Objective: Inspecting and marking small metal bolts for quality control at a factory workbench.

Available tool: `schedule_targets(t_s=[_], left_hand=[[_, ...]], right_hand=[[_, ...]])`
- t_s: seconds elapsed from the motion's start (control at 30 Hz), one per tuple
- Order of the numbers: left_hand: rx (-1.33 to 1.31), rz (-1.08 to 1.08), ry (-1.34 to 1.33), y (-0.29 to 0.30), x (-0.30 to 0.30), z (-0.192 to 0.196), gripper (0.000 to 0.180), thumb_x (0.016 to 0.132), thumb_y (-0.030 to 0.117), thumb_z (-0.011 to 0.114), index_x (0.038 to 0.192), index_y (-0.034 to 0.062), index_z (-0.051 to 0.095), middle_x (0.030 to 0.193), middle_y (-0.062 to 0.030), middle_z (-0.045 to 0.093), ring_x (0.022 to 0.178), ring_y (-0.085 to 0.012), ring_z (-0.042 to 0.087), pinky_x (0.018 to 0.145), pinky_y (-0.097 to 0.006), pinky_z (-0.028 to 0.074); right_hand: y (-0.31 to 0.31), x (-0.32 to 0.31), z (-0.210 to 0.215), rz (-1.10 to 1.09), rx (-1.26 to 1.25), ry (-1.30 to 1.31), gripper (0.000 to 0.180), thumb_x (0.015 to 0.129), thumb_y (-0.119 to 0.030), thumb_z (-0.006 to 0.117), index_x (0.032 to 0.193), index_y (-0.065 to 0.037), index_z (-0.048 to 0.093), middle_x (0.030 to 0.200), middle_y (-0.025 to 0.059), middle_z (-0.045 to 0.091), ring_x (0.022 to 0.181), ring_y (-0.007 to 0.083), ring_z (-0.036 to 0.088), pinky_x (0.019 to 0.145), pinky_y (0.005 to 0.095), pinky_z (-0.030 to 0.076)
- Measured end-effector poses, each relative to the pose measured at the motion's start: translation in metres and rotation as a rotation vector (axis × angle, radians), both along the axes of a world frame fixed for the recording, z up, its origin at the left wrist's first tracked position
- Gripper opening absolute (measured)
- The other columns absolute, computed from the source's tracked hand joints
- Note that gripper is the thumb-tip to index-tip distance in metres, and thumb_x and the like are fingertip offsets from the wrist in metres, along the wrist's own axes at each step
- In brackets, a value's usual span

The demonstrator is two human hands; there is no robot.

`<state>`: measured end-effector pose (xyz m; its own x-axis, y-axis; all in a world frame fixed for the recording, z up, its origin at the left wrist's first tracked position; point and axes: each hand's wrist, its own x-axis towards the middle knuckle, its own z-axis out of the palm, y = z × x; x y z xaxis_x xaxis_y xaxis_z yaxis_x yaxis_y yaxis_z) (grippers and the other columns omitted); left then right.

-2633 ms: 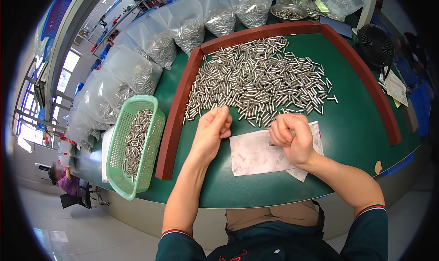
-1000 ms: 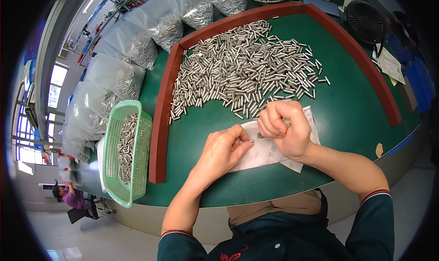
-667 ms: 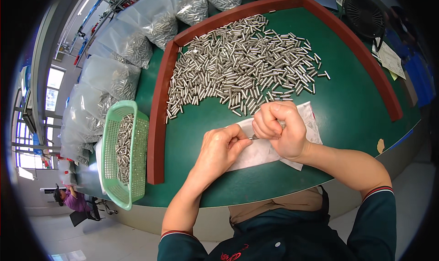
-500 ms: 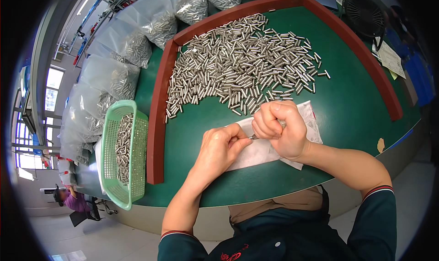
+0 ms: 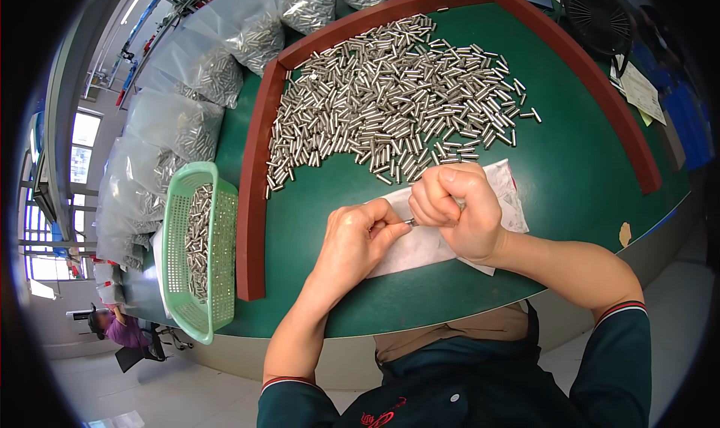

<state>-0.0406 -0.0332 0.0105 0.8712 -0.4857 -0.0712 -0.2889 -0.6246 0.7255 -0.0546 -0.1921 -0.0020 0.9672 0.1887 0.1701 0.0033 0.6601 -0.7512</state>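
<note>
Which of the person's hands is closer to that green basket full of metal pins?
The left. The left hand is over the green table, just across the red-brown rim from the green basket. The right hand is farther off, over the white plastic bag.

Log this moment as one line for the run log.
left hand: pinching small metal pin | right hand: fisted, at pin | under hands: clear plastic bag | behind: pin pile

- The scene is viewed from a single head-worn fisheye camera, aimed steeply down and close over the green felt-topped worktable.
- The forearms are seen entering from the lower edge.
- Straight edges, such as the red-brown wooden border strip, are bent toward the dark circular rim.
</note>
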Motion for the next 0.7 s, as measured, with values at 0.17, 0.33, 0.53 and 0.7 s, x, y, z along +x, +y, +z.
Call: schedule_targets(t_s=[0.17, 0.33, 0.53, 0.7], left_hand=[[-0.016, 0.006, -0.033, -0.002, -0.001, -0.001, 0.013, 0.067, 0.005, 0.067, 0.065, -0.0016, 0.056, 0.047, -0.0094, 0.047, 0.041, -0.0187, 0.043, 0.042, -0.031, 0.035], [-0.018, 0.014, -0.002, -0.002, 0.002, -0.004, 0.014, 0.067, 0.005, 0.067, 0.064, -0.0019, 0.055, 0.047, -0.0093, 0.046, 0.040, -0.0177, 0.042, 0.042, -0.030, 0.035], [0.010, -0.003, -0.023, 0.001, 0.002, 0.001, 0.015, 0.070, 0.008, 0.066, 0.068, -0.0012, 0.054, 0.050, -0.0060, 0.048, 0.044, -0.0142, 0.043, 0.044, -0.027, 0.036], [-0.995, 0.087, 0.845, 0.015, 0.015, -0.003, 0.011, 0.083, 0.014, 0.056, 0.084, 0.0042, 0.050, 0.068, -0.0014, 0.047, 0.054, -0.0046, 0.033, 0.049, -0.018, 0.029]], right_hand=[[0.002, -0.002, -0.001, -0.011, 0.002, -0.001, 0.036, 0.080, -0.021, 0.035, 0.047, -0.010, 0.027, 0.042, -0.0001, 0.027, 0.040, 0.0093, 0.020, 0.041, 0.0249, 0.019], [0.007, -0.001, -0.004, -0.050, -0.077, -0.041, 0.037, 0.081, -0.021, 0.036, 0.047, -0.009, 0.027, 0.043, -0.0005, 0.026, 0.042, 0.0089, 0.021, 0.042, 0.0243, 0.020], [0.003, 0.000, 0.002, -0.066, -0.092, -0.020, 0.037, 0.081, -0.022, 0.036, 0.047, -0.009, 0.028, 0.043, -0.0006, 0.026, 0.041, 0.0089, 0.021, 0.042, 0.0242, 0.020], [-0.007, 0.005, -0.003, -0.025, -0.006, 0.004, 0.038, 0.081, -0.023, 0.035, 0.046, -0.010, 0.026, 0.041, -0.0004, 0.026, 0.039, 0.0095, 0.020, 0.041, 0.0247, 0.018]])
